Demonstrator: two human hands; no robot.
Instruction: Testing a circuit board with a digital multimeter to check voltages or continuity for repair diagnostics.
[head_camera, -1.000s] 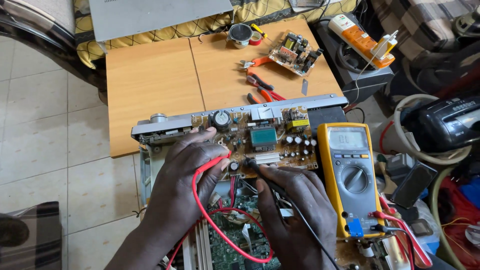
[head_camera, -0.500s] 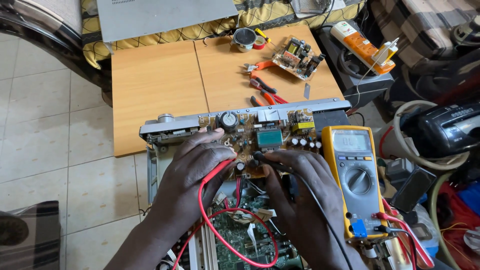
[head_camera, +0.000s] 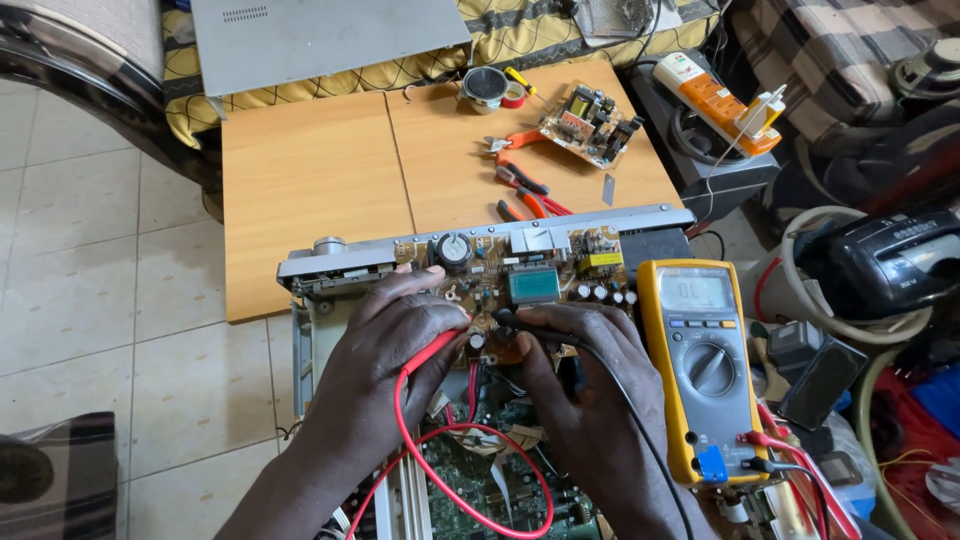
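Red probe (head_camera: 432, 352) pinched in the left hand (head_camera: 400, 345) and black probe (head_camera: 530, 325) gripped by the right hand (head_camera: 585, 365) have stayed on the circuit board (head_camera: 520, 270), near the yellow meter (head_camera: 705, 365) on the right; view merely shifted

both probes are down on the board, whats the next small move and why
Probably hold both tips still and glance at the yellow multimeter. The left hand presses the red probe and the right hand the black probe onto the brown circuit board, so contact looks made. The meter's display faces up beside the right hand, though its reading is too small to tell here.
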